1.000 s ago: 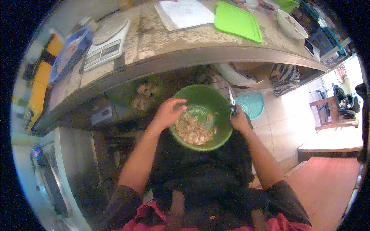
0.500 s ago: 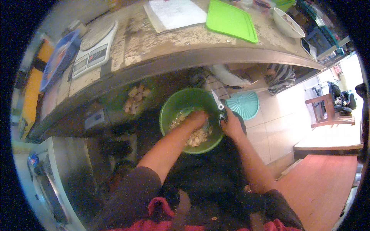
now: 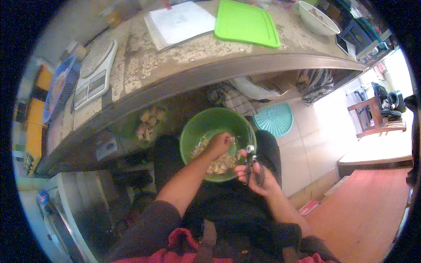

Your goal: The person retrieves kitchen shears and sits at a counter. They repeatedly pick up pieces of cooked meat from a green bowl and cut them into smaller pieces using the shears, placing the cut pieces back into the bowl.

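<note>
A deep green basin [image 3: 190, 125] sits between my knees with many small pale, cut food pieces [image 3: 221, 165] in its bottom. My left hand [image 3: 219, 143] reaches in over the pieces with its fingers pinched together. A pale bit shows at the fingertips, too small to name. At the basin's right rim, my right hand [image 3: 258, 180] holds a pair of scissors [image 3: 250, 151] by its dark handles. Its fingers are loosely curled, and the blades point up and away, over the rim.
Ahead runs a worn counter [image 3: 175, 65] with a kitchen scale [image 3: 94, 81], papers [image 3: 182, 22], a bright green board [image 3: 247, 24] and a white bowl [image 3: 318, 19]. Below it are larger pale chunks [image 3: 150, 122]. A turquoise ribbed lid [image 3: 274, 119] lies right of the basin.
My right hand has drawn back toward me and turned palm up, its grip on the scissors looser. My left hand stays in the basin, raised slightly off the pieces. The view has shifted a little.
</note>
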Tool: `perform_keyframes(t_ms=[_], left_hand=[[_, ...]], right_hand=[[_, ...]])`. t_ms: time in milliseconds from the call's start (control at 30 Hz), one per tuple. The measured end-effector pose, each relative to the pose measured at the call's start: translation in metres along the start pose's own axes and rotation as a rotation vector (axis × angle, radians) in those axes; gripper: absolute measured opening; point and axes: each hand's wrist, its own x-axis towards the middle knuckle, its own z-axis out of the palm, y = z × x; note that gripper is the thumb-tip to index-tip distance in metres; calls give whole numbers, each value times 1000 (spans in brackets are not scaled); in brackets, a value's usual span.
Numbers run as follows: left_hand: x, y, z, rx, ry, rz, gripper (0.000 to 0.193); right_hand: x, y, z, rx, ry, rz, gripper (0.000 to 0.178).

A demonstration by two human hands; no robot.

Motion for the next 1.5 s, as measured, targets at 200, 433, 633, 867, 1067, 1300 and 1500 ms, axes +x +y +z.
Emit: perform_keyframes(t_ms=[200,433,633,867,1067,1300,1500], left_hand=[[-29,-25,-68,-1131,208,-267,19],[-58,-27,-87,-1137,299,-287,24],[-50,-29,-80,-1134,325,-227,19],[-52,-27,-76,-1100,188,-246,18],[-46,-33,-70,-966,237,-288,16],[-39,-38,-69,-1100,259,-277,18],[-35,-31,-69,-1164,336,-257,19]], right_hand=[[47,8,-10,-319,41,137,73],[99,22,-22,-1288,105,-31,69],[101,31,-31,-1073,159,191,69],[96,29,-22,-993,138,159,65],[101,30,-32,-1060,133,180,64],[100,30,-34,-1168,211,156,58],[105,34,-41,-1016,283,74,60]])
